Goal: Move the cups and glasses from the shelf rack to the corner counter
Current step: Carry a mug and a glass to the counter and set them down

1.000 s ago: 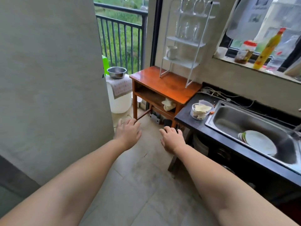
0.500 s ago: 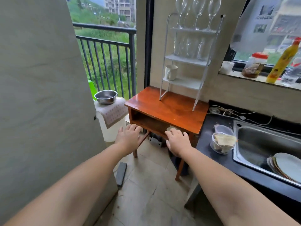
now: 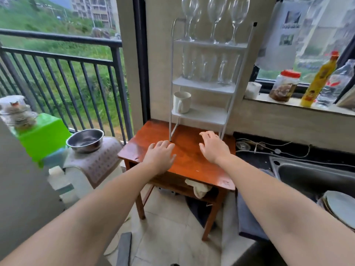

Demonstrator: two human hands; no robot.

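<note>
So the shelf rack [image 3: 206,83] is this skinny white metal thing, thin tube legs and three flat tiers, standing at the back of a glossy reddish-brown wooden desk [image 3: 184,160] right against the wall. Top tier has three tall wine glasses [image 3: 215,18], clear with long stems and round bowls, lined up side by side. Middle tier has more clear glasses [image 3: 208,66], but they're blurry and see-through enough that I can't count them for sure. Bottom tier just has one plain white mug [image 3: 181,102], matte ceramic looking, handle facing me, sitting at the left end. My left hand [image 3: 160,157] is palm-down over the desk just in front of the rack's left leg, fingers relaxed and spread a bit, holding nothing. My right hand [image 3: 213,145] is the same deal near the right leg, fingers loose, empty. Can't tell if either palm actually touches the wood. Off to the left there's a shiny steel bowl [image 3: 85,140] sitting on a patterned cloth, and a bright green plastic box [image 3: 43,137] behind it. On the right is a steel sink [image 3: 311,175] set in a black counter, with a pale plate [image 3: 340,208] in it.
</note>
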